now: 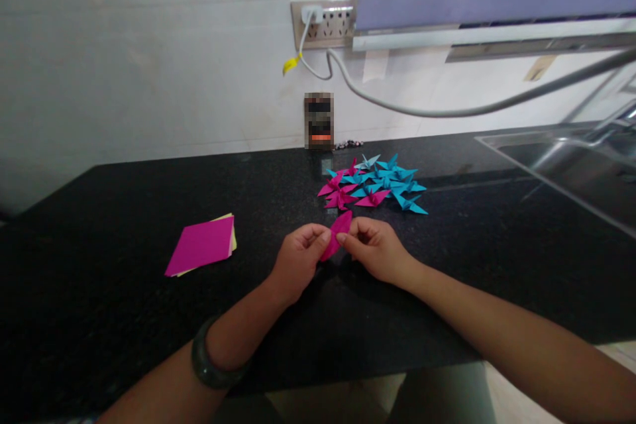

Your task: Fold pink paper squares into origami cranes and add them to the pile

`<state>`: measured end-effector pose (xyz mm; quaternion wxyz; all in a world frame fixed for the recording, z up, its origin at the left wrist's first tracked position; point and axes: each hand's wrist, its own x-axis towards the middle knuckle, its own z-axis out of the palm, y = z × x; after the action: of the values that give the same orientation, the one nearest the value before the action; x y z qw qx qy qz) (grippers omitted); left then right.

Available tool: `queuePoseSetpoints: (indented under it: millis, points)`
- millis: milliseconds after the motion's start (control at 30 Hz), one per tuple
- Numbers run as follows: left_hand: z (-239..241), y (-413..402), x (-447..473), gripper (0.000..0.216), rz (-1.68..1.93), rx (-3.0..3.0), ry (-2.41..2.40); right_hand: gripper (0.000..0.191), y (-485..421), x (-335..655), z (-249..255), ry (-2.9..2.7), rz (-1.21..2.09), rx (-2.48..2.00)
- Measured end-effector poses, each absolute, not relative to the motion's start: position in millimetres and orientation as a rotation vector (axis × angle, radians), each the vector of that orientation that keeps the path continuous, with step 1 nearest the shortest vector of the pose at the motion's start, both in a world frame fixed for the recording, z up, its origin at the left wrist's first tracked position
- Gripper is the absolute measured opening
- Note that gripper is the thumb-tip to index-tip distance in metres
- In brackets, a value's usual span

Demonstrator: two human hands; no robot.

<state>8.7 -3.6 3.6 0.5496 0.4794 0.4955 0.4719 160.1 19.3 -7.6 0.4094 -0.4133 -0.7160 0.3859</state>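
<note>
Both my hands pinch one folded magenta paper piece [338,233] just above the black stone counter [124,212]. My left hand [297,260] grips its lower left side with thumb and fingers closed. My right hand [375,248] holds its right edge, fingers curled. The paper is narrow and pointed, tilted up to the right. A dark bangle [211,366] sits on my left wrist.
Behind my hands lies a pile of several finished magenta and teal paper cranes [378,187]. A stack of square sheets, magenta on top [203,245], lies to the left. A phone [318,120] leans on the wall under a socket strip [325,23]. A steel sink [571,162] is at right.
</note>
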Motion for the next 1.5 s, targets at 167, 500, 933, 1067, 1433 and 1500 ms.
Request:
queuePoseSetpoints:
  millis: [167, 500, 933, 1067, 1433, 1500]
  points:
    - [5.1, -3.1, 6.8, 0.025, 1.121, 1.181, 1.174, 0.029, 15.3, 158.5, -4.2, -1.785, 1.048, -1.011]
    - [0.1, -3.6, 4.7, 0.028, 0.855, 0.880, 0.725, 0.032, 20.1, 160.5, -4.8, -1.632, 1.420, -0.650]
    - [-1.8, -2.0, 3.1, 0.024, 1.123, 1.225, 1.130, 0.030, 23.7, 161.1, -3.8, -1.497, 1.419, -0.969]
    - [0.6, -3.1, 6.0, 0.024, 1.142, 1.113, 1.141, 0.029, 23.5, 161.8, -0.6, -1.470, 1.425, -0.982]
    - [-0.4, -3.2, 4.8, 0.019, 1.210, 1.029, 1.022, 0.019, 23.2, 163.4, -3.3, -1.451, 1.508, -0.893]
    - [-2.0, -3.6, 4.4, 0.016, 1.224, 1.022, 1.004, 0.013, 23.0, 163.5, -3.1, -1.451, 1.502, -0.864]
